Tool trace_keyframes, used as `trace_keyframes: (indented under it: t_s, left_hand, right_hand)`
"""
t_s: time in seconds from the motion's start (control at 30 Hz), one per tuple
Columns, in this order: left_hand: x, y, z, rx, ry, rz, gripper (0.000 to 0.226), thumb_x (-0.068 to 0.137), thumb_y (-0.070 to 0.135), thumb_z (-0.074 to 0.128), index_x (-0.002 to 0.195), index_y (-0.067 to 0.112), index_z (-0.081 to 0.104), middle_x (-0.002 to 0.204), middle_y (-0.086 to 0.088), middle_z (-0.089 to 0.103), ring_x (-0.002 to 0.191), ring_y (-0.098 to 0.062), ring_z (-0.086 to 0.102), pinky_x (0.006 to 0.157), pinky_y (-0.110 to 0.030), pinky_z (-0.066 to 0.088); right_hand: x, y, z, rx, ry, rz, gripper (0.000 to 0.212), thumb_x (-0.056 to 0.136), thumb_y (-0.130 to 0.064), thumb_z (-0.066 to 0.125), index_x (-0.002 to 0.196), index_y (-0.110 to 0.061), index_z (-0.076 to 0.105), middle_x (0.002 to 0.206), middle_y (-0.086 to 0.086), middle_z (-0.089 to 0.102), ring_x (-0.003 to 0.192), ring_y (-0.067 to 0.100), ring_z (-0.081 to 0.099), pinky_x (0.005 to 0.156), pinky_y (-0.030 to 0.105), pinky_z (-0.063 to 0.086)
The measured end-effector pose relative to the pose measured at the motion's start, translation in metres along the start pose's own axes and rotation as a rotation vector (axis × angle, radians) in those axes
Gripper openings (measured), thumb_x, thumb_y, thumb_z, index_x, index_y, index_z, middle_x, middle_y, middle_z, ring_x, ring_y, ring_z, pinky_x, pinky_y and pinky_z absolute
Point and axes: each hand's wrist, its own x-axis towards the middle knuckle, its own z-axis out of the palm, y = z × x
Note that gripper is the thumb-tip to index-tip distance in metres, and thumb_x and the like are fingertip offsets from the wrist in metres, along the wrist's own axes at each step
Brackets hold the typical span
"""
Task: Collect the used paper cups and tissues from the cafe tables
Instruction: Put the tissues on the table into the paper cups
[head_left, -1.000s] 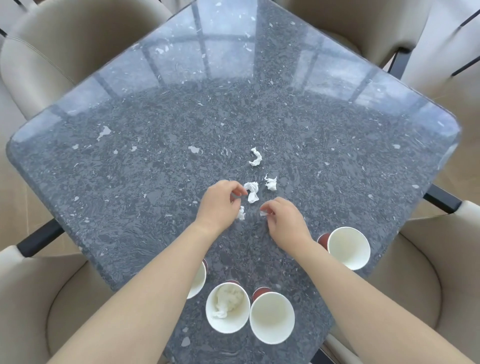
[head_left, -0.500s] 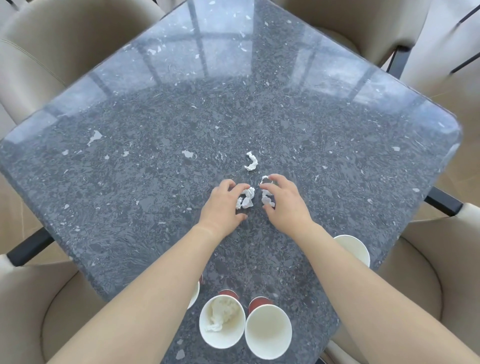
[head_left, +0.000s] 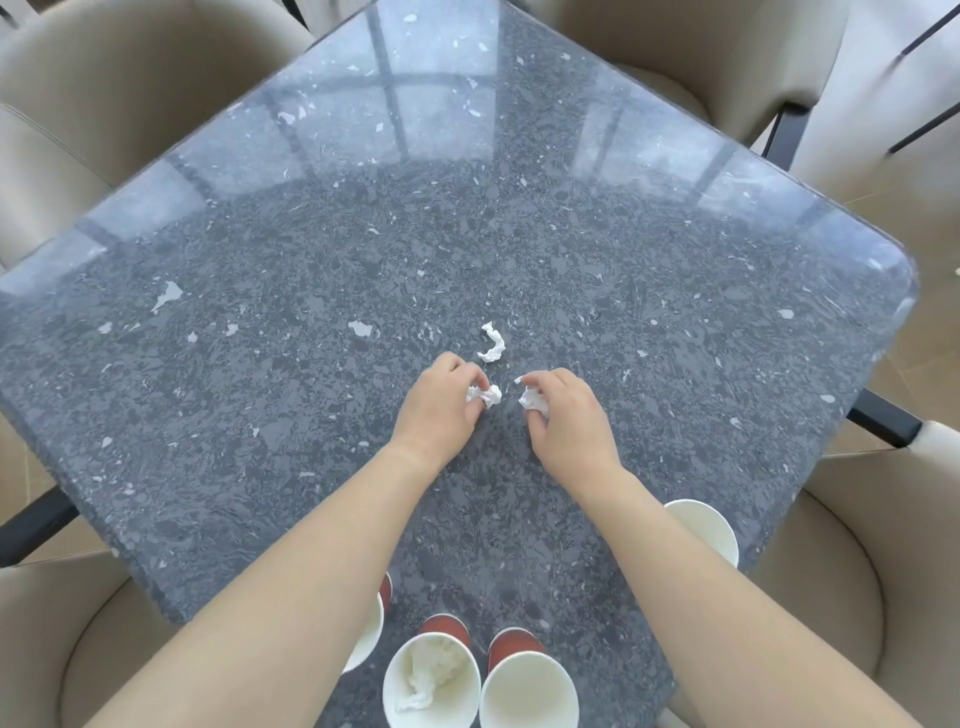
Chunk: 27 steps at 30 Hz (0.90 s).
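Tissue-gathering looks roughly halfway: the left hand (head_left: 439, 410) pinches a tissue wad (head_left: 485, 395), the right hand (head_left: 566, 415) pinches another scrap (head_left: 532, 400), one twisted tissue (head_left: 492, 343) lies loose at their 12 o'clock, and four paper cups (head_left: 529, 693) (one already stuffed) wait at the counter's (head_left: 260, 260) 6 o'clock edge.

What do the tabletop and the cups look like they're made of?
Tabletop: probably polished stone or terrazzo, dark grey with pale flecks; glossy, since it mirrors window frames. Cups: likely paper, matte white inside, red outside, with thin rolled rims.
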Motion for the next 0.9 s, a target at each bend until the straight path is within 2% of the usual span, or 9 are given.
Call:
trace_keyframes:
  t_s: [0.07, 0.13, 0.2, 0.27, 0.37, 0.47, 0.63, 0.77, 0.9]
  left_hand:
    - [0.013, 0.003, -0.007, -0.001, 0.042, 0.014, 0.009, 0.086, 0.017, 0.061, 0.095, 0.018, 0.059, 0.105, 0.002, 0.048, 0.084, -0.017, 0.053, 0.071, -0.025, 0.038]
    - [0.025, 0.007, -0.011, 0.040, 0.047, 0.051, 0.009, 0.086, 0.016, 0.060, 0.095, 0.016, 0.058, 0.114, 0.001, 0.046, 0.081, -0.018, 0.053, 0.069, -0.028, 0.041]
    - [0.034, 0.010, -0.011, 0.100, 0.017, 0.106, 0.009, 0.086, 0.014, 0.060, 0.096, 0.014, 0.059, 0.129, 0.000, 0.042, 0.092, -0.021, 0.055, 0.073, -0.032, 0.045]
    - [0.042, 0.010, -0.008, 0.164, -0.051, 0.161, 0.009, 0.087, 0.013, 0.059, 0.096, 0.013, 0.059, 0.137, 0.001, 0.039, 0.104, -0.023, 0.054, 0.079, -0.037, 0.048]
    - [0.046, 0.010, -0.004, 0.222, -0.144, 0.200, 0.007, 0.088, 0.011, 0.056, 0.094, 0.013, 0.059, 0.124, 0.002, 0.048, 0.102, -0.023, 0.053, 0.077, -0.037, 0.048]
    - [0.039, 0.009, -0.002, 0.211, -0.134, 0.187, 0.007, 0.088, 0.011, 0.055, 0.093, 0.013, 0.060, 0.109, -0.001, 0.054, 0.097, -0.023, 0.053, 0.075, -0.037, 0.048]
    - [0.009, 0.005, -0.006, 0.200, -0.175, 0.129, 0.010, 0.089, 0.012, 0.054, 0.096, 0.016, 0.059, 0.106, -0.001, 0.056, 0.099, -0.023, 0.053, 0.080, -0.034, 0.044]
    - [-0.027, 0.008, -0.018, 0.136, -0.120, 0.119, 0.010, 0.089, 0.013, 0.054, 0.097, 0.018, 0.058, 0.104, 0.000, 0.055, 0.095, -0.021, 0.054, 0.077, -0.032, 0.043]
    - [-0.066, 0.018, -0.035, 0.076, -0.063, 0.122, 0.008, 0.087, 0.017, 0.057, 0.094, 0.021, 0.059, 0.095, 0.005, 0.053, 0.090, -0.017, 0.053, 0.076, -0.029, 0.041]
  right_hand:
    - [0.006, -0.001, -0.001, -0.015, 0.017, -0.010, 0.027, 0.086, -0.006, 0.054, 0.111, -0.012, 0.057, 0.116, 0.004, 0.052, 0.104, 0.023, 0.048, 0.076, 0.032, 0.045]
    - [0.011, -0.001, -0.001, -0.081, -0.008, 0.005, 0.024, 0.086, -0.010, 0.057, 0.110, -0.013, 0.058, 0.128, 0.004, 0.044, 0.112, 0.023, 0.043, 0.076, 0.036, 0.049]
    - [0.014, 0.001, 0.000, -0.142, -0.072, 0.017, 0.025, 0.088, -0.015, 0.057, 0.112, -0.014, 0.057, 0.136, 0.003, 0.037, 0.121, 0.023, 0.036, 0.078, 0.035, 0.049]
    - [0.016, 0.004, 0.001, -0.146, -0.113, 0.002, 0.023, 0.088, -0.014, 0.055, 0.112, -0.012, 0.058, 0.134, 0.002, 0.041, 0.120, 0.022, 0.036, 0.081, 0.034, 0.047]
    - [0.014, 0.005, 0.001, -0.124, -0.115, -0.023, 0.020, 0.089, -0.007, 0.052, 0.106, -0.008, 0.063, 0.120, 0.003, 0.051, 0.108, 0.024, 0.044, 0.076, 0.034, 0.047]
    - [0.007, 0.005, 0.000, -0.107, -0.123, -0.008, 0.022, 0.088, -0.003, 0.048, 0.100, -0.008, 0.066, 0.109, 0.004, 0.057, 0.098, 0.026, 0.047, 0.074, 0.035, 0.045]
    - [-0.014, 0.001, -0.001, -0.088, -0.142, 0.039, 0.020, 0.087, -0.003, 0.048, 0.093, -0.009, 0.065, 0.098, 0.006, 0.059, 0.095, 0.026, 0.050, 0.072, 0.035, 0.044]
    - [-0.037, -0.008, -0.009, -0.045, -0.104, 0.035, 0.020, 0.085, -0.001, 0.049, 0.091, -0.010, 0.065, 0.097, 0.005, 0.059, 0.096, 0.024, 0.050, 0.072, 0.028, 0.040]
    - [-0.066, -0.020, -0.023, -0.001, -0.031, -0.012, 0.019, 0.081, 0.001, 0.053, 0.088, -0.009, 0.067, 0.094, 0.006, 0.062, 0.093, 0.025, 0.053, 0.075, 0.033, 0.043]
